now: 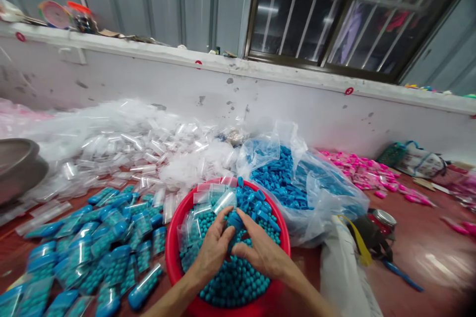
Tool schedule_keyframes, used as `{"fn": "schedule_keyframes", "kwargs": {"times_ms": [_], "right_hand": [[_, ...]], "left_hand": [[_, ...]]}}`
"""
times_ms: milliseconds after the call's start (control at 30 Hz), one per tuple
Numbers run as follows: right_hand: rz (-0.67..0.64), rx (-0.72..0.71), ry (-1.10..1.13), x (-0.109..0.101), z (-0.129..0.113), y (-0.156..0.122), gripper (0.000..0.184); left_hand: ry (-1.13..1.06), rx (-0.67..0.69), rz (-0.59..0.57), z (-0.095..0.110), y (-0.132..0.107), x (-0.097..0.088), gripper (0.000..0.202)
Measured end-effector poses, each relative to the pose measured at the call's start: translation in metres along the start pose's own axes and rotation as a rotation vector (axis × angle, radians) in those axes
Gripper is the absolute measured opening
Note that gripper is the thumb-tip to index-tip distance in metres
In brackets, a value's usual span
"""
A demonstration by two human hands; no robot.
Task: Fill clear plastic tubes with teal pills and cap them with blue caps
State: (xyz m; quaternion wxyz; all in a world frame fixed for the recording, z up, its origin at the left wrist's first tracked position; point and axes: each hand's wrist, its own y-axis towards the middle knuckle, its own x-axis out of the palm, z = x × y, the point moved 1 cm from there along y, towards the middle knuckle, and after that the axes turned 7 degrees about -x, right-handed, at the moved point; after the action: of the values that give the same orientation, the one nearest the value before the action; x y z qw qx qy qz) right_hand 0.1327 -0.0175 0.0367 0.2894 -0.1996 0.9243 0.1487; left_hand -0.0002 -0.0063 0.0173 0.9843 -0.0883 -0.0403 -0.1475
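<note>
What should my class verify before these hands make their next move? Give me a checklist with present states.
1. Left hand holding the blue piece: ok.
2. Right hand gripping it firmly: cannot tell; blurred.
3. Teal beads available in the red basin: ok.
4. Loose blue parts visible in the open plastic bag: ok.
5. Filled packs neatly lined up: not ok; jumbled left of the basin.

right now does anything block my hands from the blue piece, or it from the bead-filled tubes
Nothing visible separates your left hand or right hand from the blue piece; the left hand and red basin's left rim stand between it and bead-filled tubes.
</note>
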Motion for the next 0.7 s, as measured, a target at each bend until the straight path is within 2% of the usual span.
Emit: {"fn": "schedule_keyframes", "kwargs": {"times_ms": [67,100,200,300,433,500,600,667,700], "right_hand": [[0.004,0.003,-0.114,0.010,0.001,-0.001,0.093],[0.036,-0.006,-0.162,0.015,0.001,-0.001,0.095],[0.172,-0.057,-0.246,0.028,0.001,-0.001,0.078],[0.261,-0.096,-0.281,0.035,-0.002,-0.002,0.064],[0.333,-0.111,-0.294,0.043,-0.002,-0.005,0.060],[0.322,-0.090,-0.297,0.045,-0.002,-0.004,0.062],[0.172,-0.084,-0.252,0.042,-0.002,0.000,0.076],[0.060,-0.079,-0.204,0.032,0.000,0.002,0.086],[0.036,-0.066,-0.192,0.026,0.003,0.003,0.085]], "left_hand": [[-0.045,0.039,0.014,0.003,-0.003,0.001,0.049],[-0.062,0.059,0.019,0.004,-0.004,0.002,0.045],[-0.048,0.073,0.060,0.005,-0.007,0.004,0.032],[-0.015,0.029,0.124,0.001,-0.007,0.006,0.025],[0.071,0.041,0.166,-0.006,-0.005,0.008,0.019],[0.147,0.082,0.186,-0.007,-0.004,0.007,0.017],[0.271,0.146,0.205,0.000,-0.007,-0.009,0.021],[0.349,0.162,0.248,0.011,-0.015,-0.036,0.028],[0.399,0.166,0.311,0.019,-0.021,-0.053,0.032]]}}
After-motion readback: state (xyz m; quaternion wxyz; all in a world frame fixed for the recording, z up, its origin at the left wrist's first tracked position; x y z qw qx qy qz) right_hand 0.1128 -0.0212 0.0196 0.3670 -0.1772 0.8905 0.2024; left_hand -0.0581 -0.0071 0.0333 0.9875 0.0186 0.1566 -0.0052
